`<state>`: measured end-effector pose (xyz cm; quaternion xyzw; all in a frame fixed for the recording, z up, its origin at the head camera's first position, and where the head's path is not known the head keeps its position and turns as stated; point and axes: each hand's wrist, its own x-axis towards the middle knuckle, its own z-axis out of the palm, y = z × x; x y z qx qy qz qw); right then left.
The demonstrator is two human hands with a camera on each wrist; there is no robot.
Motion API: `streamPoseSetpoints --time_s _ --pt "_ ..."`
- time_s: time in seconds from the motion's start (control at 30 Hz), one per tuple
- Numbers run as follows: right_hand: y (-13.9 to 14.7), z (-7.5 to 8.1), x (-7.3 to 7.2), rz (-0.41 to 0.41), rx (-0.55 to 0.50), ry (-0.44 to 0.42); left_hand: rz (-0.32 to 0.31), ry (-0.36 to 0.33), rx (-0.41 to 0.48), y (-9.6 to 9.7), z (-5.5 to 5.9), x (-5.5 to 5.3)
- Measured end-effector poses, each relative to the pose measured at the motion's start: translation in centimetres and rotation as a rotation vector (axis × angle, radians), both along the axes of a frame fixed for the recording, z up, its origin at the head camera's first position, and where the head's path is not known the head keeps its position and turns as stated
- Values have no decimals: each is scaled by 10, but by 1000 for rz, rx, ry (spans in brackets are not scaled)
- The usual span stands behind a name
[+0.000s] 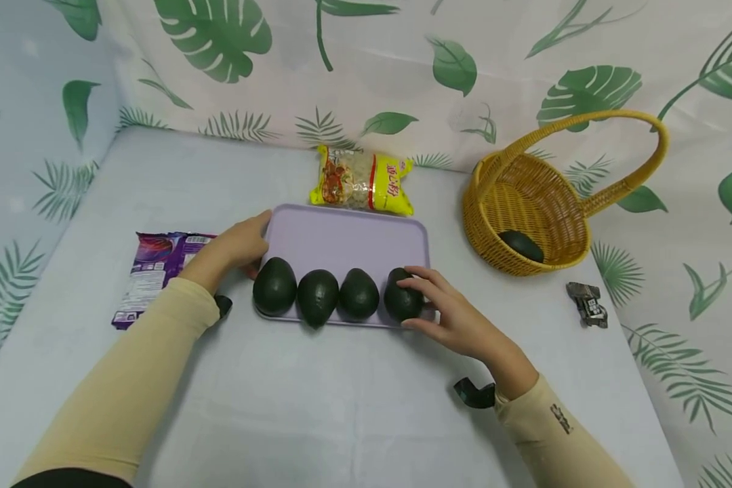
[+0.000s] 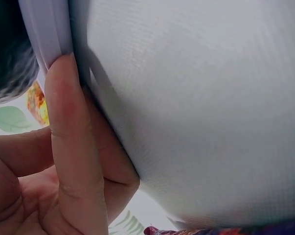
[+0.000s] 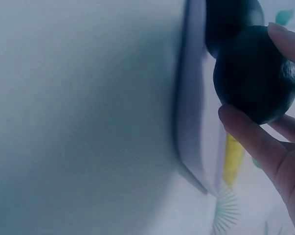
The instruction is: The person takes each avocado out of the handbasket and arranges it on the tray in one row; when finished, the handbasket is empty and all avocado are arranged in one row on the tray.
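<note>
A lilac tray (image 1: 348, 237) holds a row of dark green avocados along its near side. My right hand (image 1: 454, 315) pinches the rightmost avocado (image 1: 401, 298) between thumb and fingers, over the tray's near right corner. In the right wrist view that avocado (image 3: 255, 76) sits between the fingertips, with another behind it. The leftmost avocado (image 1: 274, 286) lies close to my left hand (image 1: 234, 247), which rests at the tray's left edge. In the left wrist view a straight finger (image 2: 69, 112) touches the outside of the tray's rim (image 2: 56, 29).
A yellow wicker basket (image 1: 484, 234) at the right contains one avocado (image 1: 521, 245). Behind the tray lies a yellow food packet (image 1: 362, 179). Purple packets (image 1: 149, 278) lie left of the tray, partly behind my left arm. A small dark wrapper (image 1: 587, 305) sits near the table's right edge.
</note>
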<state>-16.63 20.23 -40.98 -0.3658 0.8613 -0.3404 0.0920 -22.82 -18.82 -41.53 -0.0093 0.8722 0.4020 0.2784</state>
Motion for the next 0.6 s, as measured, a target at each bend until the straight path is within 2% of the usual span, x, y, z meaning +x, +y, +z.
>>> streamPoseSetpoints --time_s 0.27,0.6 --pt "-6 -16 5 2 -17 -18 4 -1 2 -1 0 0" --pt "-5 -20 5 -3 -59 -43 2 17 15 -1 0 1"
